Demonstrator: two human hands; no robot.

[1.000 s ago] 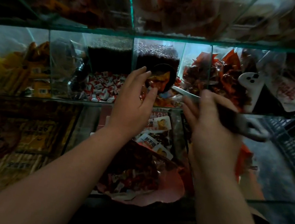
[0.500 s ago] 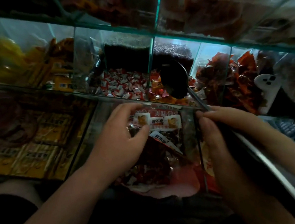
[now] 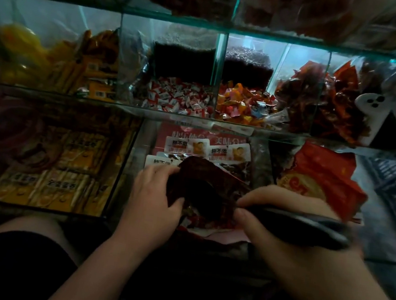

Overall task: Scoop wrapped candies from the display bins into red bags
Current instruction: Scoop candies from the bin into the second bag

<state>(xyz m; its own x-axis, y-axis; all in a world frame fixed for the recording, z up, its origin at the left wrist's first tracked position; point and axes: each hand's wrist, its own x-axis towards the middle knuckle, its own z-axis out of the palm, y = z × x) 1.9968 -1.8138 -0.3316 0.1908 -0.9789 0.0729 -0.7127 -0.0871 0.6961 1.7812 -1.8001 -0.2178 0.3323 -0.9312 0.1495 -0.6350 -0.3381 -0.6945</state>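
left grip (image 3: 155, 194) pinches red bag (image 3: 216, 177) mouth edge | right grip (image 3: 286, 200) clenched on scoop (image 3: 295, 224) handle, bowl inside bag, between both grips | bag at lower shelf (image 3: 56, 211) front edge, middle | wrapped candies (image 3: 179, 96) one shelf up, well apart

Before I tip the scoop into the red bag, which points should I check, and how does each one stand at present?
1. Bag mouth held open: ok. The left hand grips the edge of the red bag and lifts it.
2. Firm hold on the tool: ok. The right hand grips the handle of the scoop.
3. Scoop bowl at the bag mouth: ok. Its dark bowl appears to sit inside the opening.
4. Load in the bowl: cannot tell. It is too dark there.
5. Room left in the bag: cannot tell. Both hands and the bag's folds hide its inside.
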